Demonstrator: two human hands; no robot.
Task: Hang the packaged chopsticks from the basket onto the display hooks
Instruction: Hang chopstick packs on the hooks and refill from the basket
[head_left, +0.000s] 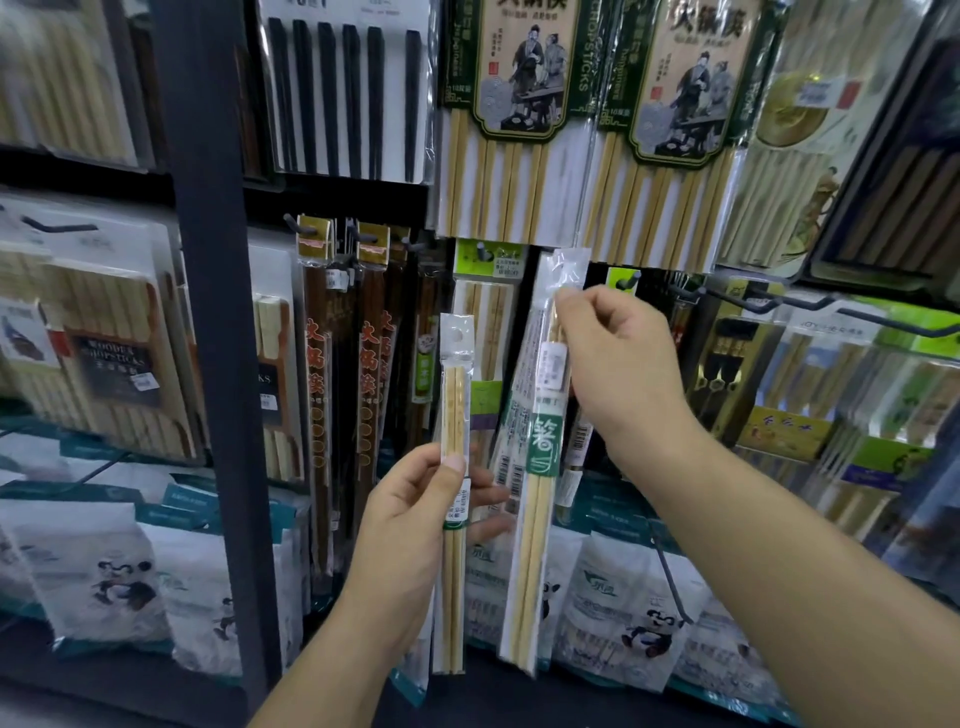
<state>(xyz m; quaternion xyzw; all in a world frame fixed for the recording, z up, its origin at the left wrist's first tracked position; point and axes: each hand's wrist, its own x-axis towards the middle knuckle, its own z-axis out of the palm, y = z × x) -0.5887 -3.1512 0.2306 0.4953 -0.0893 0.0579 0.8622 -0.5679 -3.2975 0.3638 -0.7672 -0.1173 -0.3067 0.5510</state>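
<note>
With fingertips (574, 306) of the right hand (623, 374) clamped on the clear top flap (569, 270), holding the longer chopstick pack (537, 493) almost upright, long axis slightly tilted, flap just left of the black peg hook (626, 280). Lower and farther from the hooks, gripping a slimmer pack (454, 415) at its middle with the curled left hand (410, 519), also upright. Thin glossy sleeves, pale straight wooden sticks, a green paper band (543, 441); likely slippery and easy to bend

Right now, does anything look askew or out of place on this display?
Only the long pack pinched by the right hand: it slants, lower end toward the left, and is on no hook yet.
</note>
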